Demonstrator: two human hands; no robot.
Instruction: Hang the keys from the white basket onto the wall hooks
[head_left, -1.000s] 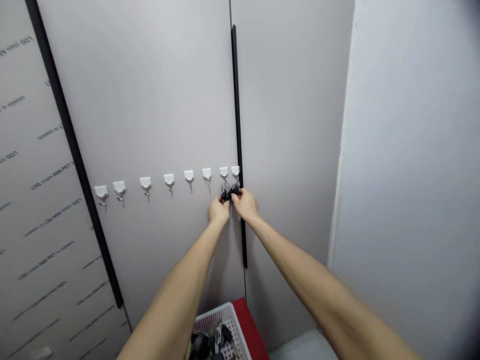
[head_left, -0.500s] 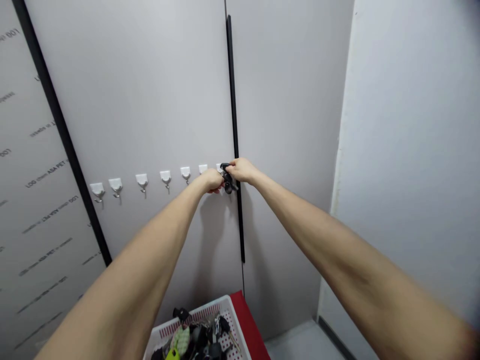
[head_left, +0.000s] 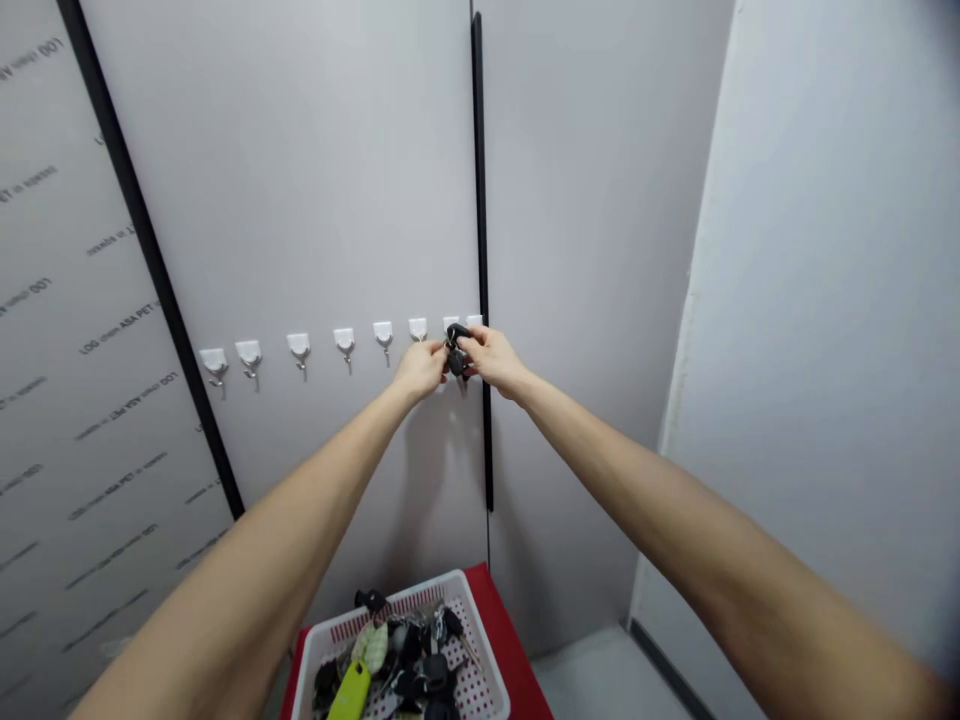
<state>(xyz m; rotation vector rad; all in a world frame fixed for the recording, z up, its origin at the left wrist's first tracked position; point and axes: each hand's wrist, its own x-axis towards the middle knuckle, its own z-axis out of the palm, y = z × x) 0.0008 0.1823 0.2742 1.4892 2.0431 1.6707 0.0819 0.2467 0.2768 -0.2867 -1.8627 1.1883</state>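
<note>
A bunch of black-headed keys (head_left: pixel 456 362) hangs between my two hands, in front of the white adhesive hook (head_left: pixel 451 324) second from the right in the row. My left hand (head_left: pixel 422 369) pinches the bunch from the left, near its ring. From the right, my right hand (head_left: pixel 491 358) grips a black key head at the top of the bunch. Fingers and keys cover the metal part of that hook, so I cannot tell whether the ring touches it. Another white hook (head_left: pixel 475 320) shows partly above my right hand.
More white hooks (head_left: pixel 298 345) run leftward along the grey cabinet door (head_left: pixel 315 200). A long black handle (head_left: pixel 481 200) stands beside the door seam. Below, a white plastic basket (head_left: pixel 491 665) full of keys and a yellow-green tag (head_left: pixel 350 690) rests on a red surface (head_left: pixel 517 650).
The view has shifted slightly, bringing more of the basket into sight. My hands have stayed at the hooks, and the keys between them have turned a little.
</note>
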